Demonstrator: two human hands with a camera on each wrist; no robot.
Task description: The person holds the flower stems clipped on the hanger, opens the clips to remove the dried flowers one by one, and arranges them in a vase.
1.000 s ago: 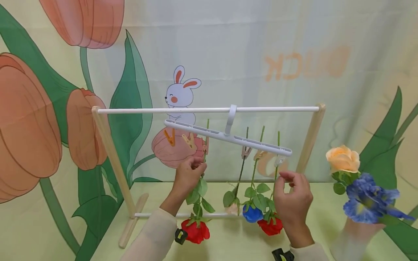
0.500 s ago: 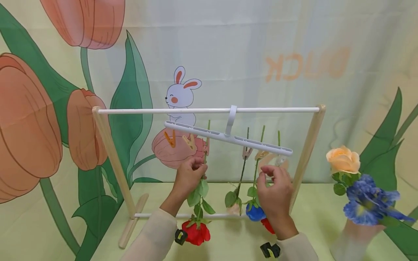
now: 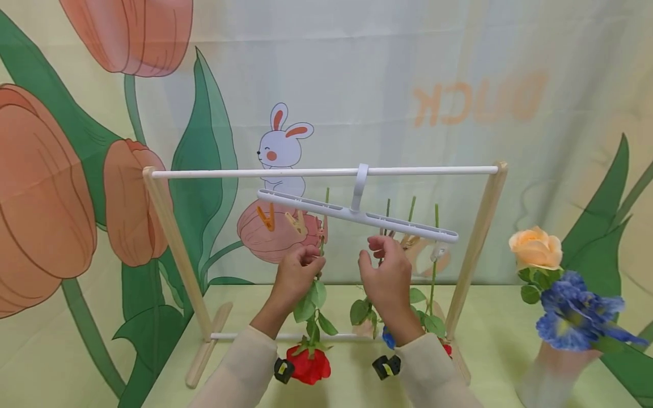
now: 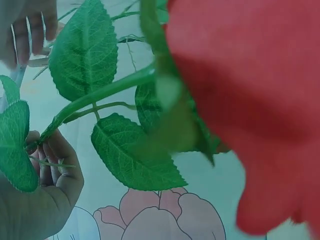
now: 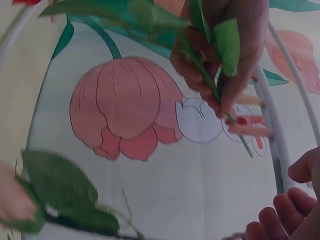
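My left hand (image 3: 295, 277) pinches the stem of an upside-down red rose (image 3: 309, 365) just under a pink clothespin (image 3: 322, 228). That clothespin sits on a white hanger (image 3: 357, 215), and the stem passes up beside it. The rose's leaves and bloom (image 4: 250, 100) fill much of the left wrist view. My right hand (image 3: 389, 275) is raised under the hanger's middle with fingers loosely bent and nothing held. It overlaps the stems of a pale rose (image 3: 364, 328) and a blue rose (image 3: 389, 338), which hang behind it, the blue one mostly hidden.
The hanger tilts down to the right on the white rod (image 3: 255, 173) of a wooden stand (image 3: 476, 243). An orange clothespin (image 3: 266, 217) and a yellow clothespin (image 3: 296, 222) hang at its left. A vase (image 3: 551, 374) with a peach rose (image 3: 535, 249) and a blue flower (image 3: 581, 311) stands right.
My right hand has moved left from beside the rightmost stem to near the hanger's middle, uncovering that stem and covering the blue rose. My left hand has stayed on the red rose's stem.
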